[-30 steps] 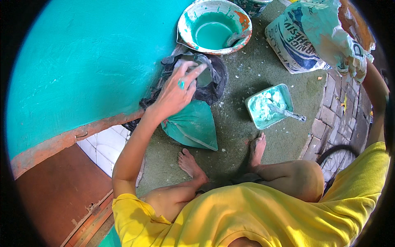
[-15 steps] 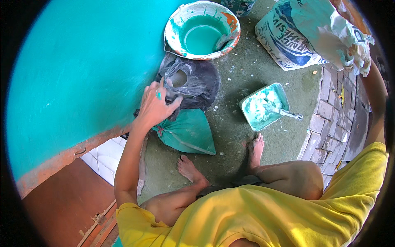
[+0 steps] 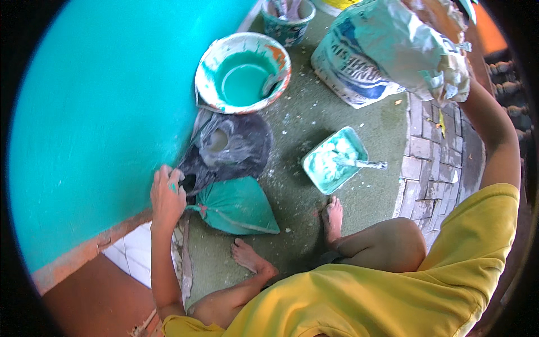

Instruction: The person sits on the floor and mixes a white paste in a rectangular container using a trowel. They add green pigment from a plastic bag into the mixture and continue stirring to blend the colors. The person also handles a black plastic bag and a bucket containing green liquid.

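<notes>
- Left hand (image 3: 167, 196) is resting low against the turquoise wall (image 3: 101, 112), fingers loosely curled and paint-smeared, grasping nothing that I am seeing.
- I am noting the hand sitting just beside the dark plastic bag (image 3: 227, 149) and touching or nearly touching the knotted end of the green bag (image 3: 238, 206) on the floor (image 3: 314, 121).
- Right hand is lying hidden behind the crumpled white sack (image 3: 415, 48); I cannot tell its grip.
- I am logging the paint bucket (image 3: 242, 73) standing beyond the dark bag, and the rectangular tray (image 3: 335, 160) holding a tool, near the right foot (image 3: 332, 218).
</notes>
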The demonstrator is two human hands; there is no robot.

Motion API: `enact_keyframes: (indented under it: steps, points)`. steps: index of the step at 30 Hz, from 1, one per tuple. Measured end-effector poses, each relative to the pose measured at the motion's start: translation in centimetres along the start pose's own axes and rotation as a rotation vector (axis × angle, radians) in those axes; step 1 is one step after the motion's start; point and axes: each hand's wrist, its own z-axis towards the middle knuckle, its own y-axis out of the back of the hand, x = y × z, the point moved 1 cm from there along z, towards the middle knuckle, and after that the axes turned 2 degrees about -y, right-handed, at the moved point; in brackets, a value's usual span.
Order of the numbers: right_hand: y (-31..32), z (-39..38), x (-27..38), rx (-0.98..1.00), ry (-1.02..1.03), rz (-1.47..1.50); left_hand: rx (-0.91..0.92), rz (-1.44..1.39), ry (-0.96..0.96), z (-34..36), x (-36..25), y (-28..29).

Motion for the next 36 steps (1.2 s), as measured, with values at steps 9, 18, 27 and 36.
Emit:
enact_keyframes:
  steps: [9, 18, 27, 36]
  points:
    - [-1.6, 3.9, 0.9, 0.002, 0.032, 0.075, -0.045, -0.041, -0.007, 0.5, -1.4, 3.7]
    - [-0.8, 0.2, 1.2, -0.035, 0.019, 0.12, -0.382, -0.337, -0.926, 17.1, -25.4, 13.3]
    - [-1.6, -0.4, 2.5, -0.063, 0.063, 0.209, -0.155, -0.192, -0.981, 20.6, -28.5, 12.2]
    - [-1.0, -0.2, 1.4, -0.071, 0.037, 0.206, -0.108, -0.191, -0.971, 19.0, -27.8, 11.5]
